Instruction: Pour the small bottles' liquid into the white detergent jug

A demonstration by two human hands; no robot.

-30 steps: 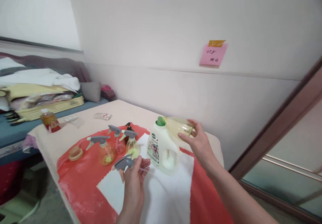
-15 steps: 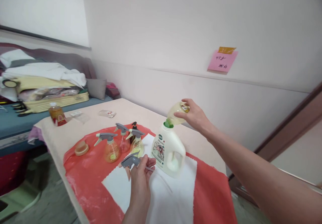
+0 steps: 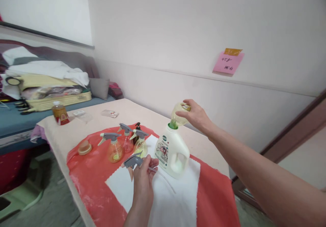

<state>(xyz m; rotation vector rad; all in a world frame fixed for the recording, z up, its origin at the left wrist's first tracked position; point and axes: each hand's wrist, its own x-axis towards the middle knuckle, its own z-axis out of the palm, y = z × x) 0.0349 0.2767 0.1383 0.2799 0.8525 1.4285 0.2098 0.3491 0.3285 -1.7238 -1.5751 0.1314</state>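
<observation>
My right hand (image 3: 195,115) is closed around a clear yellowish spray bottle (image 3: 178,113), tipped neck-down over a white detergent jug (image 3: 173,152). The bottle's neck meets the green mouth of the jug, which stands upright on a white cloth (image 3: 175,203). Low in front, my left hand (image 3: 145,172) grips a grey spray trigger head (image 3: 133,160), its thin tube hanging out to the right. Beyond that hand stand an orange spray bottle (image 3: 115,152), a pink spray bottle (image 3: 128,143) and a yellow spray bottle (image 3: 140,147), all with grey trigger heads.
A red cloth (image 3: 89,182) lies under the white one. On it are a round tan lid-like object (image 3: 85,148) and a dark pump bottle (image 3: 138,127). Farther back are a brown liquid bottle (image 3: 60,114) and clear packets (image 3: 109,113). A red seat (image 3: 15,172) stands left.
The tipped bottle is slightly more upside down over the jug's mouth. The whole view has shifted a little; the left hand keeps its hold on the trigger head.
</observation>
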